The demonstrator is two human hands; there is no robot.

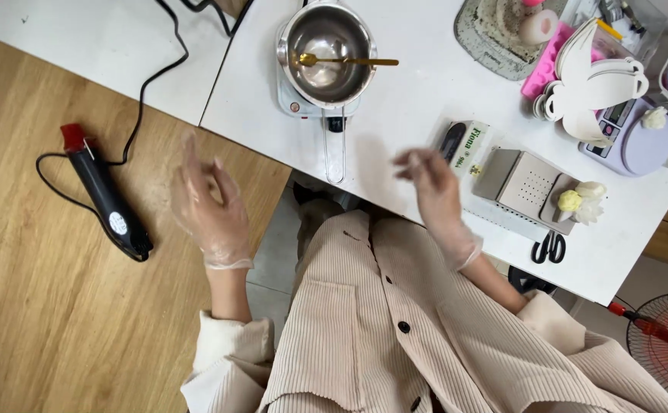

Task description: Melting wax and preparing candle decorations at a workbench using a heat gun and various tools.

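Beside the wooden desk (35,306), white table (426,99) with steel pot (328,52).

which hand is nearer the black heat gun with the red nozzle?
Left. The left hand, gloved and empty, hovers over the wooden table just right of the black heat gun. The right hand is far off over the white table.

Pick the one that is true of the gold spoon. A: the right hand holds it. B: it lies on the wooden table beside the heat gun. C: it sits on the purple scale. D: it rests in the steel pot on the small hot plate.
D: the gold spoon rests with its bowl inside the steel pot on the hot plate, and both gloved hands are empty.
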